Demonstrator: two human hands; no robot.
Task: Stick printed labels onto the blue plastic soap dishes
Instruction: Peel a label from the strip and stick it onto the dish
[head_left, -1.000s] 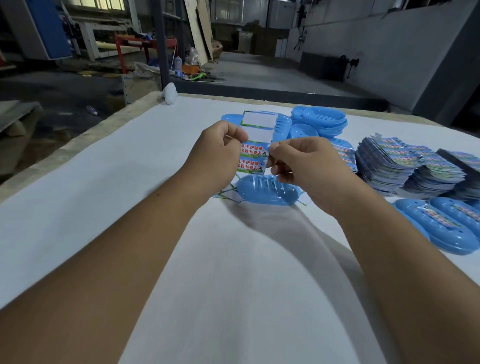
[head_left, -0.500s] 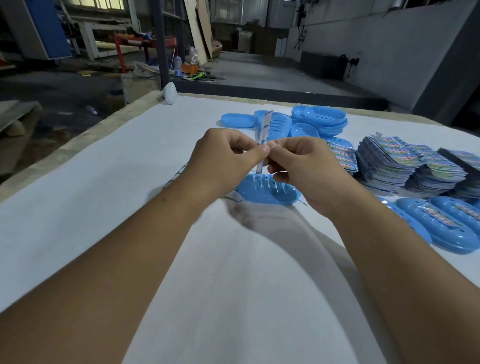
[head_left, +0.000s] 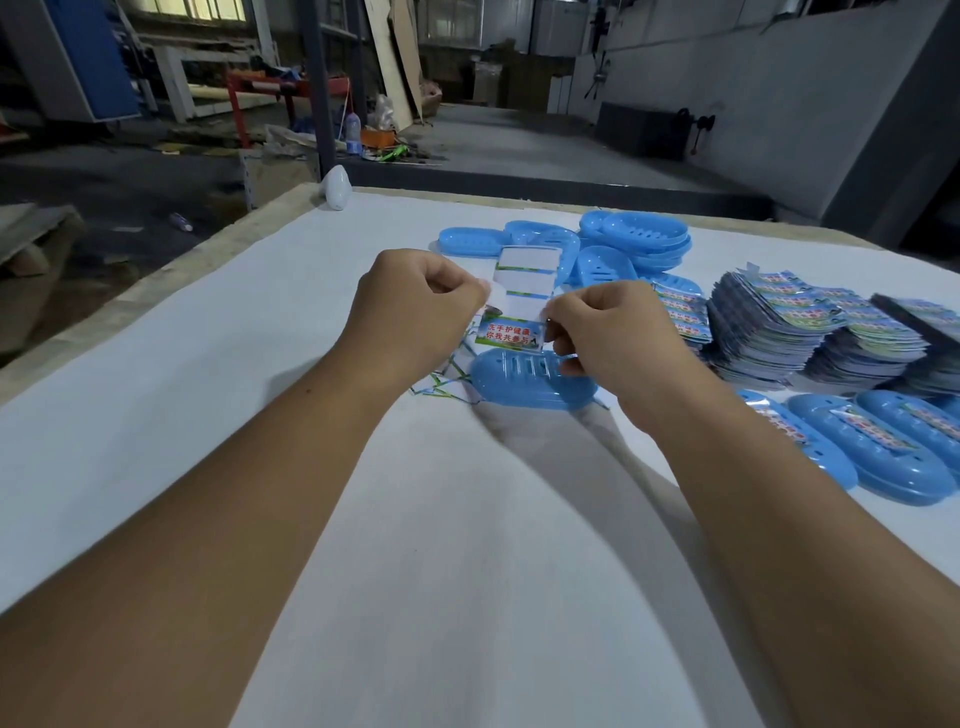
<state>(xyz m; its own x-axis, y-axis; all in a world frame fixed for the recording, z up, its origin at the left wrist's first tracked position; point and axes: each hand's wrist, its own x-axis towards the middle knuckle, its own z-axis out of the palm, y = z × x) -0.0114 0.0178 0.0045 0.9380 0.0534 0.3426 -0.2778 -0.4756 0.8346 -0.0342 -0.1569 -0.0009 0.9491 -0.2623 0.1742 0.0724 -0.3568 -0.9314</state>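
Observation:
A blue soap dish (head_left: 530, 379) lies upside down on the white table, just under my hands. Above it I hold a label sheet (head_left: 522, 283) whose upper part is blank white backing. My left hand (head_left: 415, 306) pinches the sheet's left edge. My right hand (head_left: 618, 332) pinches the printed label (head_left: 509, 335) with red characters at the sheet's lower end. The label hangs slightly above the dish, not touching it.
Unlabelled blue dishes (head_left: 634, 241) are stacked at the back. Stacks of label sheets (head_left: 774, 332) stand to the right. Labelled dishes (head_left: 878, 447) lie at the right edge. Thin paper strips (head_left: 441, 384) lie left of the dish. A white egg-shaped object (head_left: 336, 193) sits at the far corner.
The sheet, seen edge-on half a second ago with my hands together, now faces me again. My hands have moved apart and the printed label shows at its lower end.

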